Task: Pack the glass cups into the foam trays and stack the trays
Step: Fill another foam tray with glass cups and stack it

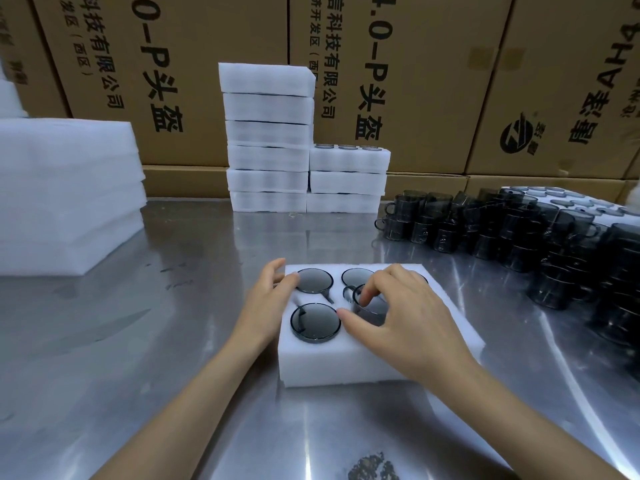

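Observation:
A white foam tray [332, 365] lies in front of me on the steel table. Dark glass cups sit in its holes: one at the front left [315, 322], one at the back left [313, 280], one at the back middle [356, 276]. My right hand [405, 317] pinches the rim of another glass cup [372, 303] that stands tilted, partly sunk in the front middle hole. My left hand [268, 301] grips the tray's left edge, thumb on top. The tray's right holes are hidden behind my right hand.
Two stacks of filled foam trays [268, 140] [348, 180] stand at the back centre. A pile of foam sheets [65, 192] lies at the left. Many loose stacked glass cups [512, 233] crowd the right side. Cardboard boxes [415, 81] form a wall behind.

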`<state>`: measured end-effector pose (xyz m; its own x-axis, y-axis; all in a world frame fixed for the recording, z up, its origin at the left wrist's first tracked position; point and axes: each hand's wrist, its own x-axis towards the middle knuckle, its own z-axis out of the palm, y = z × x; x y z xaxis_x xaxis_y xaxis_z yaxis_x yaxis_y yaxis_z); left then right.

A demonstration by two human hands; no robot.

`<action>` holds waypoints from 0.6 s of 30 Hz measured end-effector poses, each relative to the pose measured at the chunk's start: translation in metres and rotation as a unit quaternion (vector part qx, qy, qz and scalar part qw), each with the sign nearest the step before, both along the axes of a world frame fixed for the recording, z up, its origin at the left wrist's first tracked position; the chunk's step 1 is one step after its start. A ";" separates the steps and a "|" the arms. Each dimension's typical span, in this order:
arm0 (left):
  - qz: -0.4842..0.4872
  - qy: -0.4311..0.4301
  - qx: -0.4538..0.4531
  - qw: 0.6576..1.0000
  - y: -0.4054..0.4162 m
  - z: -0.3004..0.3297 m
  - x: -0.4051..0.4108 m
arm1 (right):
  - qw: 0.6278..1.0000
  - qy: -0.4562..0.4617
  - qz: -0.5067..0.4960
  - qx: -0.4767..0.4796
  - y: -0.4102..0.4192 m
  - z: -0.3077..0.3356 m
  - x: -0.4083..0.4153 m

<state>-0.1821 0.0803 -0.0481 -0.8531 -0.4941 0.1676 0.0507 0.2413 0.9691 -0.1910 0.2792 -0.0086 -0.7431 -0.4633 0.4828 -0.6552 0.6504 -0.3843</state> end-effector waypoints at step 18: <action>-0.107 0.192 -0.532 0.818 0.053 0.045 0.066 | 0.990 -0.017 0.143 0.005 0.045 -0.001 -0.001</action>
<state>-0.1159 0.1332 -0.0031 -0.6853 0.2589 0.6807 0.4531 0.8834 0.1201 -0.1917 0.3247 -0.0097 -0.5972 -0.6608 0.4547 -0.7994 0.4445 -0.4042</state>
